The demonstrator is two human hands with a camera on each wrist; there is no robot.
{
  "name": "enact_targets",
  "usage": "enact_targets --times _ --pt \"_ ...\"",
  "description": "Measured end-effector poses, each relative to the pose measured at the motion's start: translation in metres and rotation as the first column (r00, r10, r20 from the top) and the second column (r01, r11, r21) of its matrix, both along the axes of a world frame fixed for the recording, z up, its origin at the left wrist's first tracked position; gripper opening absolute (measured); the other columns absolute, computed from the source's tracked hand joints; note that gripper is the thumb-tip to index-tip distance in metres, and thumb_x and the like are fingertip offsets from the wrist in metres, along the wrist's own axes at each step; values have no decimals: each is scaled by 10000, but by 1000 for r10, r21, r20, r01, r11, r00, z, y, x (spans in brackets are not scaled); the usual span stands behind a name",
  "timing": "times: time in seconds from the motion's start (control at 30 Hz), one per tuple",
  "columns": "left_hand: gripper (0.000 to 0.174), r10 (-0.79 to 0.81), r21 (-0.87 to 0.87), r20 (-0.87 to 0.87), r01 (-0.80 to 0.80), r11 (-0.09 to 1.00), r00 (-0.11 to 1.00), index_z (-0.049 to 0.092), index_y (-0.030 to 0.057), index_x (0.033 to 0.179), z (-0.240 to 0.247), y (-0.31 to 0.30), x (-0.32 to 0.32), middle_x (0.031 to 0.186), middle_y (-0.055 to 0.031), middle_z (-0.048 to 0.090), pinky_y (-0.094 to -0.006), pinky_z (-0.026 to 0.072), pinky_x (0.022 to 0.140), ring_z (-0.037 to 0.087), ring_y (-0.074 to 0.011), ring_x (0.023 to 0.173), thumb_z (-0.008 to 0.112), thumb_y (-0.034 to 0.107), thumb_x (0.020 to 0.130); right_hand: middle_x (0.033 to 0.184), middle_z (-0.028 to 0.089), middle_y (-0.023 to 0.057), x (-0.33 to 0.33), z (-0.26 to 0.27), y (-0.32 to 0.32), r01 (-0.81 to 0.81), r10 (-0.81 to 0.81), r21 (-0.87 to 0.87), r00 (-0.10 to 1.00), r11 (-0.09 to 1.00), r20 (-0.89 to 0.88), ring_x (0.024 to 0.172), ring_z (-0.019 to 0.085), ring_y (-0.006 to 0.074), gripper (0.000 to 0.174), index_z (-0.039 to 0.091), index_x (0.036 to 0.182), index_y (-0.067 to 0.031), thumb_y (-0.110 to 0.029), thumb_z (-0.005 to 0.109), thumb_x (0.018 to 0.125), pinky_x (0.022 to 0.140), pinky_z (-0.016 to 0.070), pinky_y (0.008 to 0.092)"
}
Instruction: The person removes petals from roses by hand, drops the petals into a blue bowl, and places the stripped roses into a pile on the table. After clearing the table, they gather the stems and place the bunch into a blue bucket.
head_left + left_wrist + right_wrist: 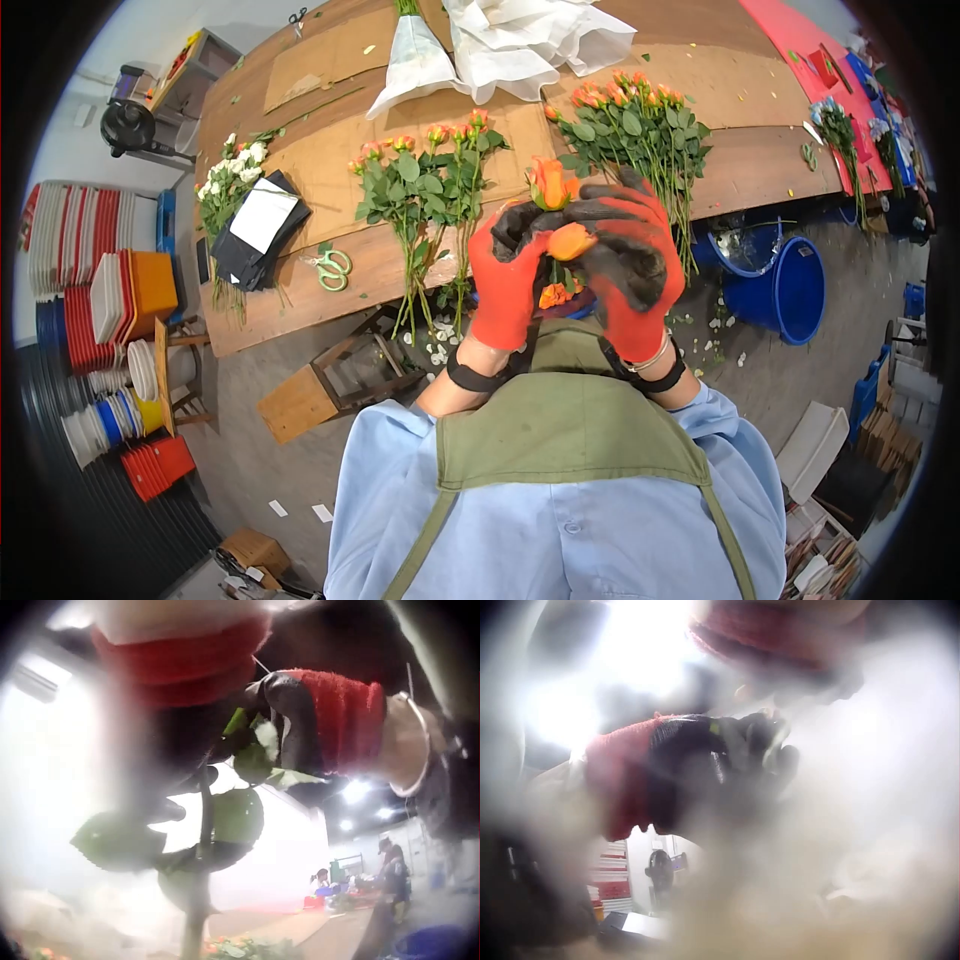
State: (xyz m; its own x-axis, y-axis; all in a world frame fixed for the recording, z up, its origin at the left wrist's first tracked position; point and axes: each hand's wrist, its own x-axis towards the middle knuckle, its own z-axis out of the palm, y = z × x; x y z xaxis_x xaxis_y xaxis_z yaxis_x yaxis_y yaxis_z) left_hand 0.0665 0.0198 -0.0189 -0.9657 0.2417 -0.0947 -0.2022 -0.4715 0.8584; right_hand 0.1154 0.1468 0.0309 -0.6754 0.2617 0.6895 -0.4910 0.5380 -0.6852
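Note:
An orange rose [550,185] stands upright above my gloved left hand [508,265], whose curled fingers hold its stem [204,817]. Green leaves [240,814] grow from that stem below the hand. My gloved right hand [632,255] is close against the bloom, its fingers bent around the petals. A second orange bloom or petal piece [570,241] shows between the two hands, overlapping the left thumb. Both gloves are red with dark palms and fingers. Heavy blur covers much of the right wrist view.
Bunches of orange roses [425,180] and spray flowers [630,110] lie on the wooden table [740,185]. Green scissors [330,268], dark sheets [255,245] and white flowers [232,168] are left. White wrapping [530,45] lies behind. Blue buckets [775,290] stand right; a wooden stool [310,395] is below.

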Motion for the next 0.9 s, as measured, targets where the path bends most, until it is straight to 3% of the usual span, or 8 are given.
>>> enact_targets --times 0.07,0.13,0.17,0.27,0.4,0.63,0.8,0.9 --pt "317 -36 -11 -33 36 999 999 581 -52 1123 -1 0 2 1042 -99 646 -309 513 879 626 -158 970 652 -77 815 1056 697 81 -3 8 11 -24 25 118 1000 993 -6 1071 611 303 204 653 956 -39 57 620 778 1058 369 492" --pt "326 173 39 34 -174 984 984 580 -49 1127 0 5 10 1048 -101 654 -311 511 884 627 -167 1001 669 -56 814 1054 689 86 -9 5 17 23 -22 61 1000 998 -14 1087 605 298 228 663 980 -33 59 601 781 1047 383 470" --pt "354 158 -45 42 -156 987 987 576 -43 1143 -3 2 10 1054 -102 653 -310 507 883 626 -174 1021 666 -65 801 1075 677 91 -6 6 9 7 4 -271 999 963 39 1112 593 282 256 676 1007 -32 50 629 769 1031 400 433" --pt "379 16 -151 -160 -40 988 987 570 -42 1152 -6 -2 2 1057 -104 643 -313 516 881 633 -178 1013 649 -88 784 1111 658 91 -12 17 6 -15 83 -394 984 919 156 1119 578 274 289 684 1036 -35 30 690 754 1016 415 403" --pt "384 -49 -90 -130 37 995 990 569 -44 1149 3 0 5 1054 -101 636 -299 524 856 635 -163 984 628 -112 775 1126 643 89 -18 7 11 87 -89 19 976 996 201 1123 561 278 352 695 1017 -33 4 791 680 962 456 386" --pt "374 -20 -64 -197 7 998 980 568 -52 1146 3 8 9 1070 -97 616 -279 529 823 624 -148 961 626 -115 782 1066 666 78 -15 -1 1 138 -124 -136 987 981 103 1076 575 299 316 700 965 -48 16 782 667 934 459 411" --pt "351 -9 -196 -308 -54 979 951 579 -49 1128 -9 14 10 1055 -91 620 -273 524 813 608 -139 943 638 -95 785 1043 680 56 -14 -7 -1 369 -362 148 929 918 -74 1037 594 295 308 702 965 -69 19 769 678 960 440 442" --pt "326 7 -69 -160 -19 997 987 591 -52 1109 1 15 11 1024 -93 637 -272 514 811 605 -128 925 640 -85 788 1049 677 49 -11 -11 0 377 -371 137 926 916 -66 1042 594 290 297 701 963 -85 -5 776 687 992 422 466"
